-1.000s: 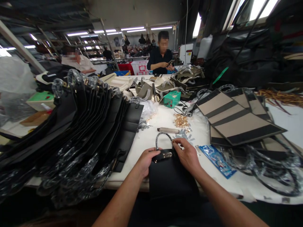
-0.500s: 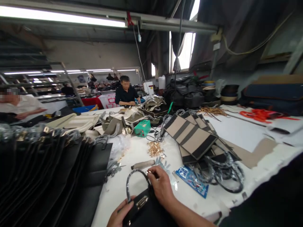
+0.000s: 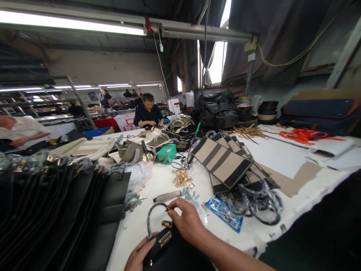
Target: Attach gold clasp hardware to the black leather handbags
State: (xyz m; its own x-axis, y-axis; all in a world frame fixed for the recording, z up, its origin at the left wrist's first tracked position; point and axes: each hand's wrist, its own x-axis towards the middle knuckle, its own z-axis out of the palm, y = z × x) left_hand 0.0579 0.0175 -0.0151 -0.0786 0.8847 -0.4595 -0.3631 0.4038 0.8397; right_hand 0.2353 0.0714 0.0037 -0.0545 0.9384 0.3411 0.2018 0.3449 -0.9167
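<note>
A black handbag [image 3: 180, 252] fills the bottom centre, with a gold-coloured metal plate [image 3: 166, 238] on its front. Its curved handle [image 3: 149, 216], wrapped in clear plastic, arches up above it. My left hand [image 3: 139, 253] is closed on the bag's left edge, thumb in front, by the foot of the handle. Finger and thumb of my right hand [image 3: 184, 218] pinch a small gold-coloured metal piece [image 3: 167, 209] beside the handle's far end. Below those fingertips sits a gold-coloured clasp [image 3: 167, 224] at the bag's top edge.
Black bag panels [image 3: 93, 210] stand stacked at left. Beyond my hands lie a wrapped grey roll [image 3: 167, 196], gold fittings [image 3: 182, 177] and a green box [image 3: 166, 153]. Striped panels [image 3: 222, 160], plastic-wrapped handles [image 3: 262, 203] and a blue packet [image 3: 224, 213] lie right. A co-worker [image 3: 149, 113] sits opposite.
My right fingertips have come slightly down and away from the handle's end, and the gold-coloured clasp now shows beneath them. The view has shifted a little; my left hand keeps its grip.
</note>
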